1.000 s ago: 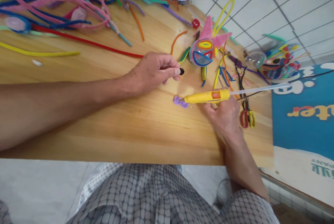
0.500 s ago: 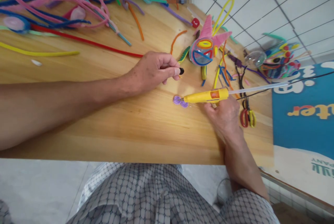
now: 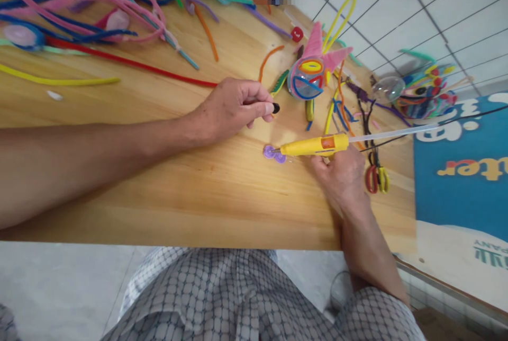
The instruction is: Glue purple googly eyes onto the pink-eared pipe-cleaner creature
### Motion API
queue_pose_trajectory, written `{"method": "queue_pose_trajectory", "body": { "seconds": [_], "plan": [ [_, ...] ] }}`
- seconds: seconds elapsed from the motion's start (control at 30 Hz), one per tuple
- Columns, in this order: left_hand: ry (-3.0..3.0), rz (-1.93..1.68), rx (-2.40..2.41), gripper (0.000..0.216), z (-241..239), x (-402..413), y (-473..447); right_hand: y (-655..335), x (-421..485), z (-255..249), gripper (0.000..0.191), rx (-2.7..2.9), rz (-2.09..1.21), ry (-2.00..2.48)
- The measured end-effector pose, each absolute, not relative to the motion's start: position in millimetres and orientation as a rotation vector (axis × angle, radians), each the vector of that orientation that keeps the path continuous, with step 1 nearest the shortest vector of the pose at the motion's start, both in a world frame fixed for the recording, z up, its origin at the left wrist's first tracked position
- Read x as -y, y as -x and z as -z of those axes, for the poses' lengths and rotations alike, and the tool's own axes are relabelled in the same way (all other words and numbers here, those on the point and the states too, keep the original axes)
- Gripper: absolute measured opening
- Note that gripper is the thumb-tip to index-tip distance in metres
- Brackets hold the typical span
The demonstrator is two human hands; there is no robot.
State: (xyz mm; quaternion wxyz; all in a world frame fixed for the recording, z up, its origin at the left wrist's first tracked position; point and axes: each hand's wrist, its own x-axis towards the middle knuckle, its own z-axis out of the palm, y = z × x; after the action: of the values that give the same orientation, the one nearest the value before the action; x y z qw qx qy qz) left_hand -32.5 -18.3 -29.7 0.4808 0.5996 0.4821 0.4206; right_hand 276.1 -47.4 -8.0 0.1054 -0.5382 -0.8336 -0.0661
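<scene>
My left hand [image 3: 246,105] pinches a small round black piece [image 3: 276,108] between thumb and fingers, above the tabletop. Wrapped round a yellow hot glue gun [image 3: 315,145] is my right hand [image 3: 341,169], with a long clear glue stick [image 3: 397,133] sticking out of the gun's back. The metal tip is at a purple coiled pipe-cleaner piece [image 3: 269,151] of two round spirals lying on the wood. Whether the tip touches it I cannot tell. Beyond my left hand stands a clear ball figure [image 3: 306,84] with pink pointed ears and coloured pipe-cleaner trim.
Many loose pipe cleaners [image 3: 130,2] lie piled at the far left. Scissors with red and yellow handles [image 3: 377,178] rest right of my right hand. A second decorated figure [image 3: 426,95] stands at the far right, near the tiled wall [image 3: 397,12]. A black cord [image 3: 472,117] crosses there.
Almost nothing differs. The glue gun has shifted very slightly to the right, its tip still at the purple spirals. My left hand stays in place with the black piece.
</scene>
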Motion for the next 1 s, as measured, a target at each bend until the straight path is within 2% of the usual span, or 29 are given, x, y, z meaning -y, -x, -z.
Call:
{"method": "queue_pose_trajectory", "body": {
  "seconds": [0.5, 0.67, 0.87, 1.0],
  "plan": [
    [-1.496, -1.036, -1.166, 0.017, 32, 18, 33, -277, 49, 8, 0.010, 2.410, 0.228, 1.613],
    [-1.508, -1.027, -1.166, 0.018, 33, 18, 34, -275, 51, -1, 0.017, 2.310, 0.058, 1.648],
    [-1.570, -1.051, -1.136, 0.018, 36, 16, 34, -270, 55, -11, 0.030, 2.121, -0.319, 1.609],
    [-1.570, -1.058, -1.118, 0.016, 36, 16, 33, -272, 55, -14, 0.032, 2.168, -0.325, 1.534]
  ]
}}
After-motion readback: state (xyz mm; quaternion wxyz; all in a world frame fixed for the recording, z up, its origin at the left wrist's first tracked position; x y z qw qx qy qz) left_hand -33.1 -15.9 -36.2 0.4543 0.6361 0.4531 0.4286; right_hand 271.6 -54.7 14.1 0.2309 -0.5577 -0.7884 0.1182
